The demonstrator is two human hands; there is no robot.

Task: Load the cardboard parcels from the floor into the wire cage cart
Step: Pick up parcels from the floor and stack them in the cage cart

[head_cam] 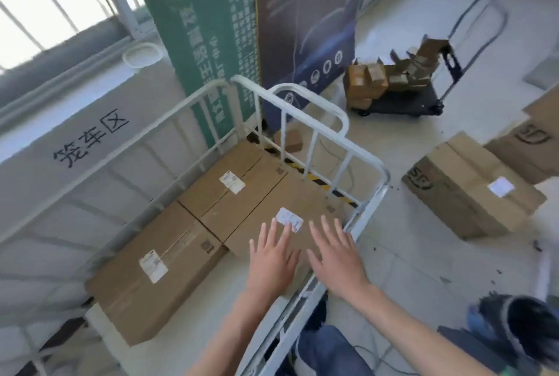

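The white wire cage cart holds three flat cardboard parcels. One lies at the near left, one at the far middle, and the nearest lies against the cart's right rail. My left hand and my right hand are spread with straight fingers over this nearest parcel, beside its white label. Whether the palms touch it is unclear. Another large parcel sits on the floor to the right of the cart.
More flat cartons lie at the far right. A black platform trolley carries several small boxes at the back. Two tall banners lean behind the cart. A small box sits beyond the rail. My shoe is at lower right.
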